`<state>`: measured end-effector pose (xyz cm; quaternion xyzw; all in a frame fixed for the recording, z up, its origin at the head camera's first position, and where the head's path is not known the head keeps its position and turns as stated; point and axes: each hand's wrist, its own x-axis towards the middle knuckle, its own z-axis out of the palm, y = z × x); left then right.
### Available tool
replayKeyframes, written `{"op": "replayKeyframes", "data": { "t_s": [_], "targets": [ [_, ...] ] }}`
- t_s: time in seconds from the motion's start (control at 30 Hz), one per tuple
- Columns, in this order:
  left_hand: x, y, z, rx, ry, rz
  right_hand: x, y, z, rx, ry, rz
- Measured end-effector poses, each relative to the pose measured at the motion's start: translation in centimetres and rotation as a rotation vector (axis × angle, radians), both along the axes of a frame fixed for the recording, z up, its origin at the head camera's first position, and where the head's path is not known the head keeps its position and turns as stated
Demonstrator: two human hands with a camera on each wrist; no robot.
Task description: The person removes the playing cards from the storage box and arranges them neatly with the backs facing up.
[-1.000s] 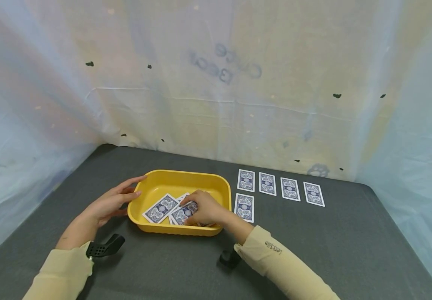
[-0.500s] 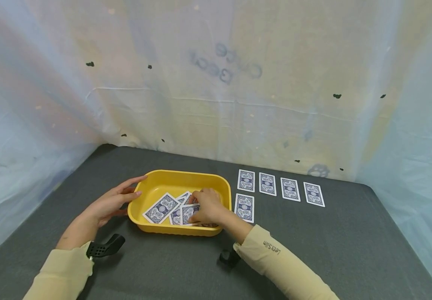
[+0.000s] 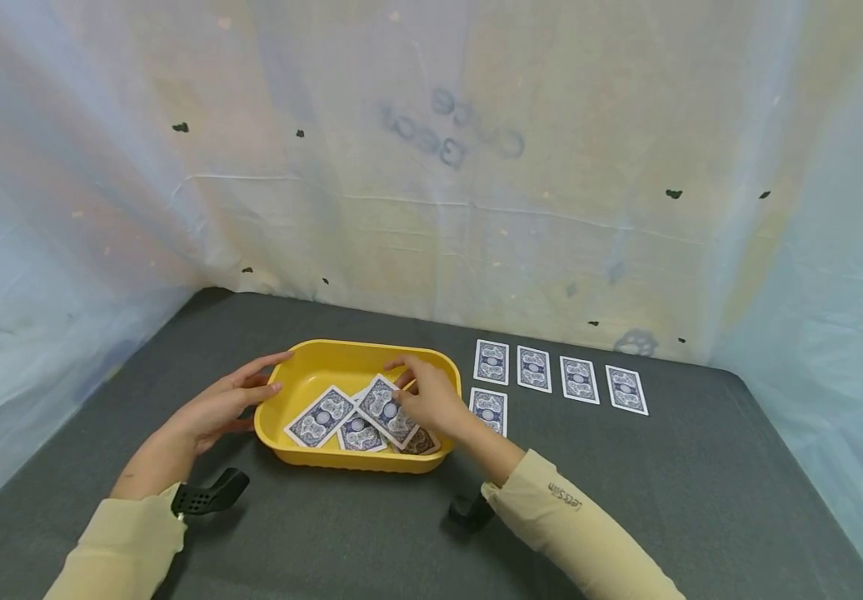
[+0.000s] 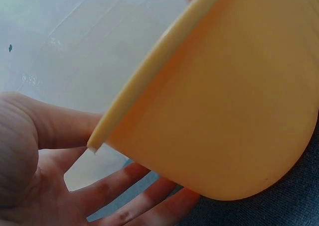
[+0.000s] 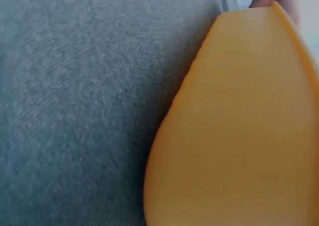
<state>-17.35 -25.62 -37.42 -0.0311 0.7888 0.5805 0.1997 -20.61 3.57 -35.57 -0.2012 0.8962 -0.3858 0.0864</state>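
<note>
A yellow plastic tray (image 3: pixel 371 460) stands on the dark table, with several patterned-back playing cards (image 3: pixel 319 417) lying loosely in it. At its left end, my left hand (image 3: pixel 214 408) holds the rim; in the left wrist view the thumb (image 4: pixel 70 129) meets the rim while other fingers lie against the outer wall. Over the tray's right part, my right hand (image 3: pixel 431 400) pinches the edge of a blue-backed playing card (image 3: pixel 388 410), slanted above the others. A brown-backed card (image 3: pixel 422 443) shows beneath. The right wrist view has only the tray wall (image 5: pixel 234 121), not the right fingers.
To the right of the tray several blue-backed cards (image 3: pixel 534 368) lie face down in a row, with one more card (image 3: pixel 489 411) below the row's left end, partly behind the right wrist. Pale plastic sheeting (image 3: pixel 431 208) hangs behind the table (image 3: pixel 626 508).
My right hand has drawn up and to the right, and the card at its fingers has turned aslant, baring a brown-backed card. The left hand and tray have stayed put.
</note>
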Motion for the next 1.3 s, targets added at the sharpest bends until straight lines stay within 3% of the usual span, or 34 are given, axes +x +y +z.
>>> {"op": "replayKeyframes", "data": {
  "t_s": [0.13, 0.43, 0.8, 1.13, 1.3],
  "targets": [
    [0.1, 0.1, 0.1, -0.005, 0.000, 0.003, 0.1, 0.7, 0.4, -0.067, 0.038, 0.010],
    [0.2, 0.1, 0.3, -0.003, 0.006, -0.013, 0.2, 2.2, 0.4, -0.202, 0.023, 0.011],
    [0.2, 0.0, 0.2, -0.002, 0.013, -0.026, 0.8, 4.1, 0.3, -0.302, 0.039, -0.036],
    [0.1, 0.0, 0.2, -0.011, 0.025, -0.029, 1.2, 6.8, -0.2, -0.400, 0.060, -0.030],
    [0.1, 0.0, 0.2, -0.010, 0.019, -0.029, 1.2, 7.9, -0.4, -0.395, 0.081, -0.064]
  ]
}}
